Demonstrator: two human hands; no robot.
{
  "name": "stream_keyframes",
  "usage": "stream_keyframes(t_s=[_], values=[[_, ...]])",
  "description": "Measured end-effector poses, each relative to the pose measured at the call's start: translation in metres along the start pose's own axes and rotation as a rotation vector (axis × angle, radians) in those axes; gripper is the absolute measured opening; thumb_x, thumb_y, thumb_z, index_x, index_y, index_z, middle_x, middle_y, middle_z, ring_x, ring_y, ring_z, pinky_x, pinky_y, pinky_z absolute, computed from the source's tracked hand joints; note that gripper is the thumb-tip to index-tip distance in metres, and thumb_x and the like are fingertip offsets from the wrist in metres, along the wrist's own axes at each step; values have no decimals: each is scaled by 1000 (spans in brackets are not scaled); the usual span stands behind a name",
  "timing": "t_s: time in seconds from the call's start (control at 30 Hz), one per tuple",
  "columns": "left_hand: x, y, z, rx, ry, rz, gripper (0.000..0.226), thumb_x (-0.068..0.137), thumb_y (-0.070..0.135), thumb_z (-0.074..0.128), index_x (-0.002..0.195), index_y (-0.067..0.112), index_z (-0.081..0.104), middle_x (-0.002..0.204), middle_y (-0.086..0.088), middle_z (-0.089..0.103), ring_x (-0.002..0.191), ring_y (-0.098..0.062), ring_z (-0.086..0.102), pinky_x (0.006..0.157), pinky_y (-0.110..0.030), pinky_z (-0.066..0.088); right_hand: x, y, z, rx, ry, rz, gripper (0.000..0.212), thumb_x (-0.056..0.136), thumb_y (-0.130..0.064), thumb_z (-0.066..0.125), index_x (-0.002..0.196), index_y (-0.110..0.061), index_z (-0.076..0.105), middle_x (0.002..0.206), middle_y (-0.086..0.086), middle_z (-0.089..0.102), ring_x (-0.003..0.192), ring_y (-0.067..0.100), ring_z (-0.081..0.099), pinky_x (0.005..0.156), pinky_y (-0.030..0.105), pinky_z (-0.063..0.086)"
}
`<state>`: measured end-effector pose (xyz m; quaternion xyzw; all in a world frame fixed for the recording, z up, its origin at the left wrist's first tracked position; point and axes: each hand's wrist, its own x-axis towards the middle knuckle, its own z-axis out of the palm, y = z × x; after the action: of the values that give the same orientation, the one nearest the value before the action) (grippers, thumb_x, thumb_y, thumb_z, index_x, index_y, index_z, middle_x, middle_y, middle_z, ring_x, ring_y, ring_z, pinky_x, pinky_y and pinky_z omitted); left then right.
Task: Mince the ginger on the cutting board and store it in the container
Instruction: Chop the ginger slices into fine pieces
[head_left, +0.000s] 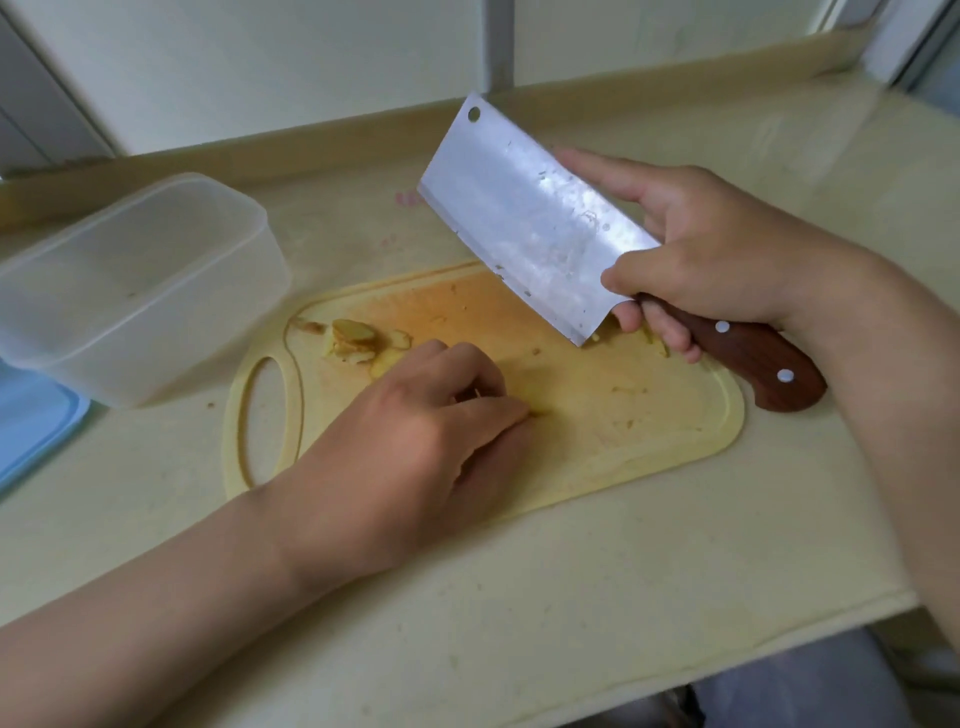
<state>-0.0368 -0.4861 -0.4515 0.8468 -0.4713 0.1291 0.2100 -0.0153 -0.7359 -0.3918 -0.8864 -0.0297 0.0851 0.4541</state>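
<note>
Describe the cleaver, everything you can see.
The cleaver has a broad rectangular steel blade, smeared and flecked, with a hole in its far top corner, and a dark wooden handle with two pale rivets. The right hand grips it where blade meets handle, thumb on the near face, index finger along the far side. It is raised and tilted, heel corner low over the cutting board; contact unclear.

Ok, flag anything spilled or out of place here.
Little: a ginger crumb lies off the board, on the counter beside the container. The board also has an orange stain near its far edge.
</note>
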Motion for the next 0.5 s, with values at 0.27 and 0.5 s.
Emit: stream_keyframes(t_s=[0.27,0.5], values=[[-7,1,-2,89,-54,67,35,99,33,52,105,6,73,88,-8,49,70,-29,46,70,-42,46,-45,-25,11,-189,-48,115,97,92,0,48,142,-79,20,62,8,68,40,22,55,43,41,56],[-11,4,4,137,-52,67,48,99,41,41,117,6,68,91,-10,49,75,-32,48,71,-45,49,-58,-42,33,-342,-8,111,97,89,-5,48,145,-77,16,67,10,69,41,23,62,42,40,57]])
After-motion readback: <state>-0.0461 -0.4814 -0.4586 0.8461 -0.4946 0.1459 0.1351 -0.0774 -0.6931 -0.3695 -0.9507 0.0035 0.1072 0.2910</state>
